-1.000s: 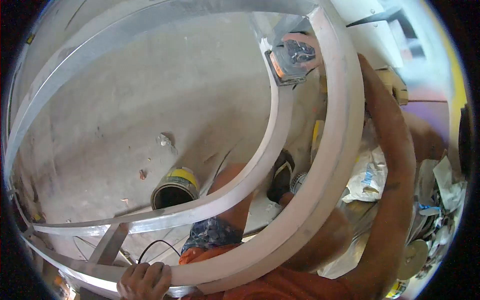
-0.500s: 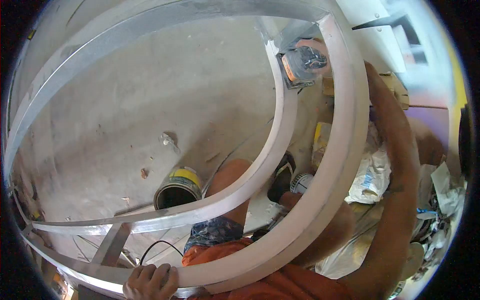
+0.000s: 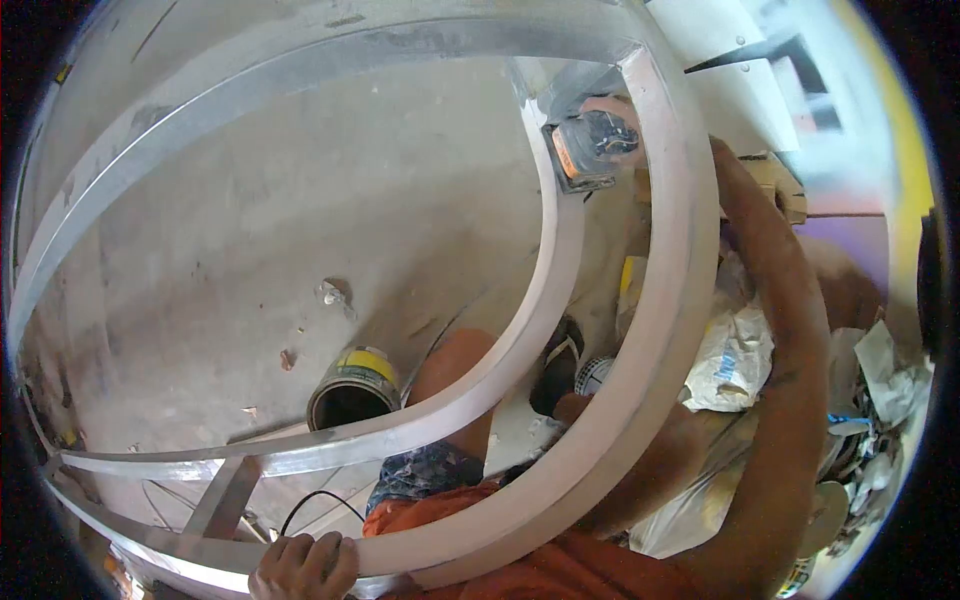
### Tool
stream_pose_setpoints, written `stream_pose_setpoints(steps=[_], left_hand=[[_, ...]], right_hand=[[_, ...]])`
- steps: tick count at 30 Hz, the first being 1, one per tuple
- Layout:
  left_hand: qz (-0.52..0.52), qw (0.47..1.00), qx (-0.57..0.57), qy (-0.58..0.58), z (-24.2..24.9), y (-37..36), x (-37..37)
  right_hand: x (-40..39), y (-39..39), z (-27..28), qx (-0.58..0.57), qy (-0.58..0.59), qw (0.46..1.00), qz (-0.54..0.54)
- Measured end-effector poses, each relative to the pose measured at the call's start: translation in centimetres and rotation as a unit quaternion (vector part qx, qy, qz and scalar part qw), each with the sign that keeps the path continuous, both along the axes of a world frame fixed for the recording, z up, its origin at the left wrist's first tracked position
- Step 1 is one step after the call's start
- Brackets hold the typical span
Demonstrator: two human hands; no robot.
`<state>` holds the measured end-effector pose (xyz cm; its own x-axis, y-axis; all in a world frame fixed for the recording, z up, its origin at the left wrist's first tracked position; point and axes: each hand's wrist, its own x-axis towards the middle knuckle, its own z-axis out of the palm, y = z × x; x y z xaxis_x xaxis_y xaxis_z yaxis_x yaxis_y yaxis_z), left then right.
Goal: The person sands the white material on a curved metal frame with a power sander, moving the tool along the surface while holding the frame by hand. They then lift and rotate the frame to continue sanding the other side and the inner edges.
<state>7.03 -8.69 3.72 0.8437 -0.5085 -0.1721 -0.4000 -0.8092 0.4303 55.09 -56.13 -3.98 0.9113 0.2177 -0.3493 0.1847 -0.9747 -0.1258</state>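
A large curved metal frame (image 3: pixel 683 210) with two parallel rails spans the view, partly coated in a pale pinkish layer. At the bottom, my left hand (image 3: pixel 303 567) is closed over its near rail, fingers wrapped on top. My right arm reaches around the outside of the frame. Up at the far right bend, my right hand (image 3: pixel 614 106) grips a black and orange power sander (image 3: pixel 578 160). The sander's flat pad lies against the inner rail. Part of my right hand is hidden behind the outer rail and the tool.
An open can (image 3: pixel 355 385) with a yellow band stands on the concrete floor (image 3: pixel 220 270) inside the frame. A crumpled white bag (image 3: pixel 735 360) and a heap of scraps (image 3: pixel 875 450) lie at the right. A crossbar (image 3: pixel 222 497) joins the rails near my left hand.
The view has shifted slightly, so the frame and sander appear a little lower and further left. My left hand keeps its grip on the rail, and my right hand still holds the sander.
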Motion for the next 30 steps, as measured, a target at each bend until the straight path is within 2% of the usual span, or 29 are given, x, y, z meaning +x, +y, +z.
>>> stream_pose_setpoints(steps=[10, 19, 21, 30], left_hand=[[-0.023, 1.000, 0.007, -0.020, -0.8, 0.8, -1.0], [-0.012, 0.999, -0.005, 0.039, 0.3, 0.2, 0.0], [-0.042, 0.999, 0.017, 0.024, -0.3, 0.6, -0.6], [-0.022, 1.000, -0.013, -0.016, -0.5, 0.4, -0.5]], right_hand=[[-0.6, -0.8, 0.7, 0.003, -0.003, 1.000, -0.009], [-1.0, -1.4, 1.1, -0.003, -0.001, 1.000, -0.018], [-1.0, -1.3, 0.9, -0.001, -0.003, 1.000, -0.019], [-1.7, -1.4, 1.0, 0.008, -0.009, 1.000, -0.020]])
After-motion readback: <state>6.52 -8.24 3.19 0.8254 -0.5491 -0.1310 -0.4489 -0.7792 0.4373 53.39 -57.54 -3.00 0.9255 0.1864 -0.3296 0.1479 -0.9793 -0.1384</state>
